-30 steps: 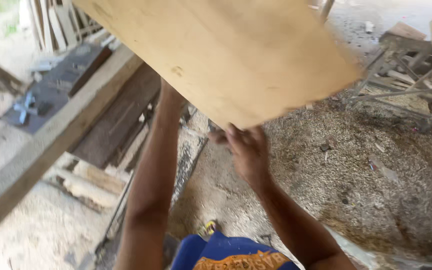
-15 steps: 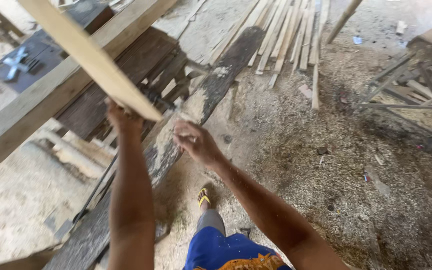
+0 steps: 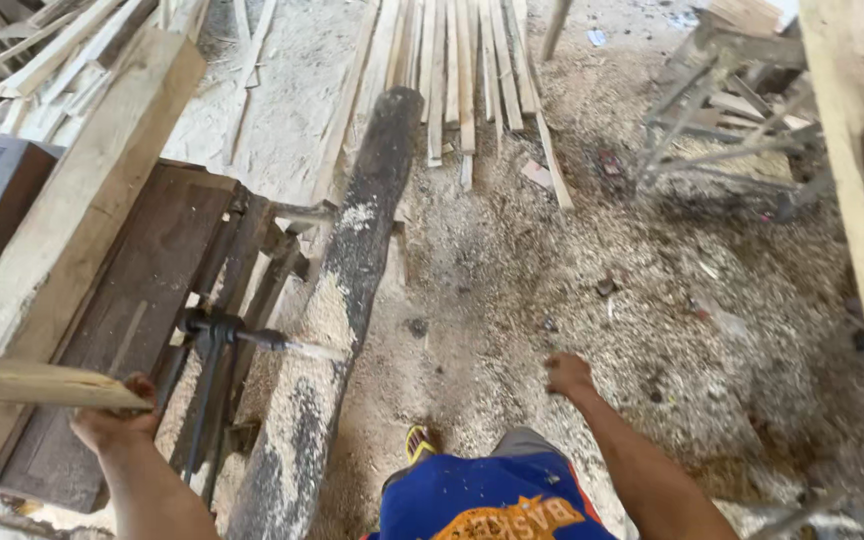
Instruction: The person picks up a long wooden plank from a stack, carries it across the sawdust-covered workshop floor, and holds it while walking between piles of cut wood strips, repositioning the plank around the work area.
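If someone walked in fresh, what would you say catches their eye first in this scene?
Probably the long dark log lying across the sawdust-covered ground in the middle. Next, the pale wooden board at lower left, held at its end by the left hand, while the right hand hangs free and empty.

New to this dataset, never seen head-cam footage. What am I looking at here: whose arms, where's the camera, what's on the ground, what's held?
There is no machine: a person wears one camera on the head, looking down, so both arms belong to them. The left hand grips the end of a pale wooden board that runs off the left edge. The right hand is empty, held over the sawdust-covered ground. Between the arms you see blue shorts. A long dark log lies ahead, beside a dark wooden workbench with a metal clamp. Thin wooden slats are piled further off.
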